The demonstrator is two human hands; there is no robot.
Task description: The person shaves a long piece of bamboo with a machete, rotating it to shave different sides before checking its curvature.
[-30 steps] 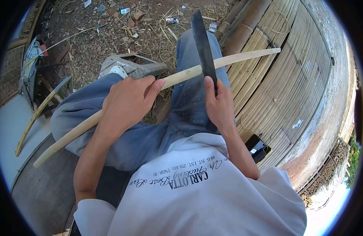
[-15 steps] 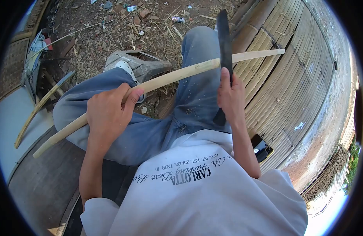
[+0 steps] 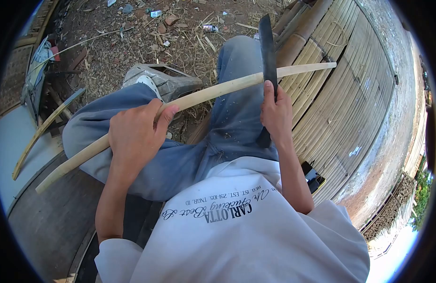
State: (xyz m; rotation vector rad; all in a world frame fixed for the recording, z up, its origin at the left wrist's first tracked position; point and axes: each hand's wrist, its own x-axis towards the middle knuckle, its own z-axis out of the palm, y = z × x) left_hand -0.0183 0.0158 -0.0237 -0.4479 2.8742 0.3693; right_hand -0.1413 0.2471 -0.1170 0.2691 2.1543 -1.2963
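Note:
My left hand (image 3: pixel 138 132) is wrapped round a long, pale, slightly curved wooden stick (image 3: pixel 213 91), left of its middle. The stick lies slantwise above my lap, its right end over the bamboo slats. In my right hand (image 3: pixel 276 109) is a machete (image 3: pixel 267 47) with a dark, broad blade, held upright in the view. The blade crosses in front of the stick's right part; whether its edge touches the wood I cannot tell. Small pale shavings dot my jeans (image 3: pixel 239 111).
A bamboo-slat platform (image 3: pixel 350 108) fills the right side, with a small black object (image 3: pixel 312 177) near my right elbow. Beyond my left knee lie a grey metal-like container (image 3: pixel 175 81) and another curved wooden strip (image 3: pixel 38 134). Debris litters the ground (image 3: pixel 100 52).
My left hand has shifted slightly right along the stick. The stick and machete have moved slightly left in view, and the camera view has shifted a little.

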